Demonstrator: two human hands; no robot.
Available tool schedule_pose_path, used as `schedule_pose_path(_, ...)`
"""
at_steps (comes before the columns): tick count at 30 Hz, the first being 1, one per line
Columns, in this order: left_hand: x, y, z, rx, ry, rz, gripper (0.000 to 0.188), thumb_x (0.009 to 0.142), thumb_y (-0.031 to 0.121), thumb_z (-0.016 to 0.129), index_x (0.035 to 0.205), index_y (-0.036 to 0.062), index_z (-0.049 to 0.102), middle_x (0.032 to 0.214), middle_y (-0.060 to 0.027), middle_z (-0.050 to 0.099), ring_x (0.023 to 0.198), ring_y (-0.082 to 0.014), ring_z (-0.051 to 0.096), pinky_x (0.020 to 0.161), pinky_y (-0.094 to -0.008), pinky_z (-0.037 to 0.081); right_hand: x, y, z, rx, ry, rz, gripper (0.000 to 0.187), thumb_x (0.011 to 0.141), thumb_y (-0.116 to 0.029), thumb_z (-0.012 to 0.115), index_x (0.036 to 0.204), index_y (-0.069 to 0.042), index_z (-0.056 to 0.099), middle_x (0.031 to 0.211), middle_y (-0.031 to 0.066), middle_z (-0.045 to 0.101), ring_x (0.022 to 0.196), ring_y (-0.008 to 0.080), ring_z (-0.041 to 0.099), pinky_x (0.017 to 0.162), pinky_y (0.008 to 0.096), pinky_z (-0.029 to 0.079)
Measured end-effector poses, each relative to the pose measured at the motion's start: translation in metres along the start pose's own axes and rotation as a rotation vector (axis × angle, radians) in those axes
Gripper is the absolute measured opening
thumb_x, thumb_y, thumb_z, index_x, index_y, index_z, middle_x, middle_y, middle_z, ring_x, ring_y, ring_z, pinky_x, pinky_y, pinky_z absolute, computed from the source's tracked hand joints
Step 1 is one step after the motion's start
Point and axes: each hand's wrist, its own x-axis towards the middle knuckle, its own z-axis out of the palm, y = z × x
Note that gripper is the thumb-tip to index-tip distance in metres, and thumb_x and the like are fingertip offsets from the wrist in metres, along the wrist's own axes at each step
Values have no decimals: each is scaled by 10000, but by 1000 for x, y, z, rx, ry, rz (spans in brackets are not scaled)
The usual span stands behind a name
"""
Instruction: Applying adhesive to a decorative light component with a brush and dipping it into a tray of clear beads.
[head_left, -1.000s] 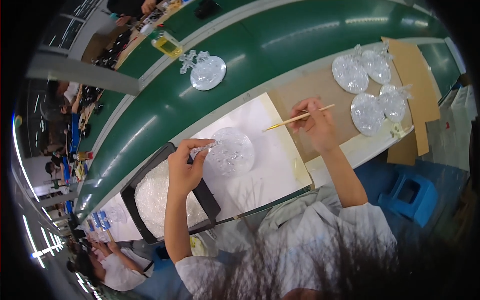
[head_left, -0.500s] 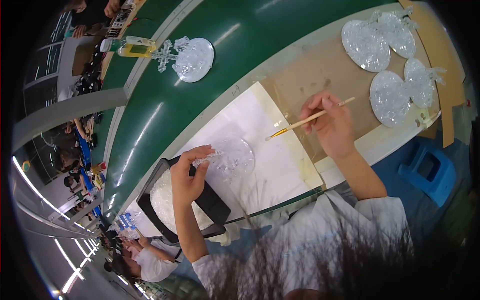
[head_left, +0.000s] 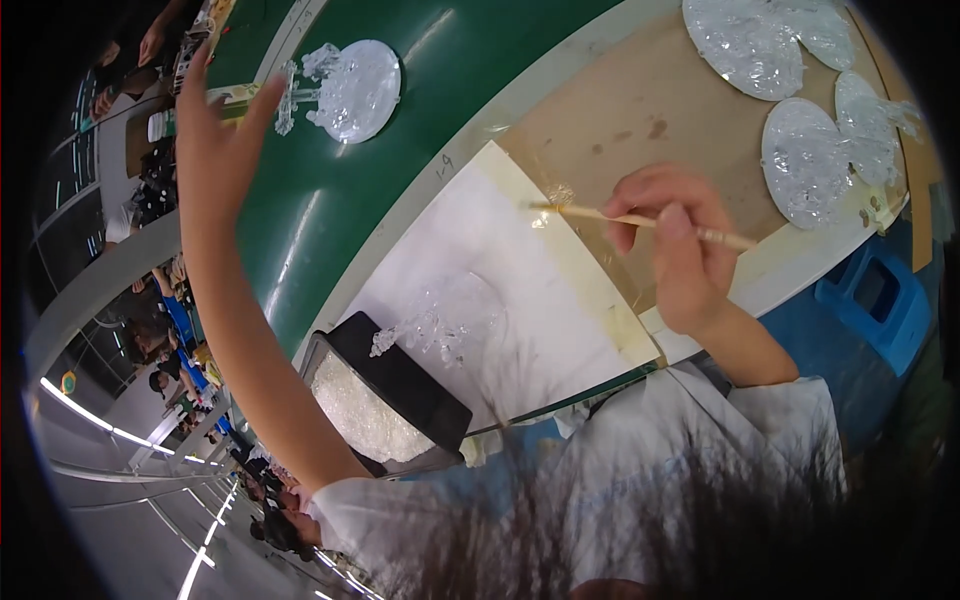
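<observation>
My right hand [head_left: 688, 245] holds a thin wooden paintbrush [head_left: 585, 211] between thumb and fingers, its bristles over the upper part of a white paper sheet [head_left: 560, 320]. Stretched out to the far left, my left hand [head_left: 218, 135] has its fingers apart and nothing visible in them. Partly hidden behind that hand is a bottle [head_left: 238, 93]; I cannot tell whether they touch. On the paper lies a clear round disc with a branching, glittery figure [head_left: 440, 315]. Close to the left hand, a similar clear disc ornament [head_left: 358, 95] rests on the green surface.
A black tray [head_left: 415, 385] filled with white, glassy granules [head_left: 360, 405] stands left of the paper. Several clear disc ornaments [head_left: 800, 160] lie on brown board [head_left: 600, 110] at the right. A blue stool [head_left: 875, 290] is below the table's right edge. Other people work at the far left.
My left hand has let go of the disc ornament on the paper and reached to the far left by the bottle. The brush in my right hand has tipped flatter.
</observation>
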Motion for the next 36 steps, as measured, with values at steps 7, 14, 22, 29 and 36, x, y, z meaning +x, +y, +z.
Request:
schedule_pose_path(7,56,-3,54,88,-220,51,566,823,273,753,1302,25,579,1125,-227,671,1012,-335,673,849,-408,545,6,19,1,-859,-295,-480,240,757,73,662,985,-1,663,1115,157,650,915,305,648,750,336,539)
schedule_pose_path(14,44,3,16,331,-337,28,276,764,146,691,996,-1,721,847,-213,712,783,-329,696,726,-415,549,0,30,3,-1164,-371,-407,304,729,55,638,1024,-12,671,1191,83,637,1078,315,594,892,392,529)
schedule_pose_path(22,-51,15,-68,330,136,-18,375,730,134,735,1087,25,702,847,-214,705,783,-344,681,727,-420,532,-1,32,-2,-1264,-447,-412,369,745,53,620,1099,-35,672,1306,72,611,1163,330,551,975,420,474)
schedule_pose_path(29,-204,-30,-156,358,561,-220,358,828,281,764,1140,117,702,812,-14,755,782,-133,695,761,-303,530,-3,4,15,-1507,-331,-576,411,761,38,629,1154,-73,673,1354,125,576,1202,351,537,1007,458,437)
schedule_pose_path(36,-334,-70,-165,369,870,-460,196,825,210,799,939,59,747,716,-22,701,652,-94,637,613,-241,493,-53,-13,178,-783,-934,-614,391,740,-16,673,1129,-49,657,1254,168,612,1103,354,607,885,409,538)
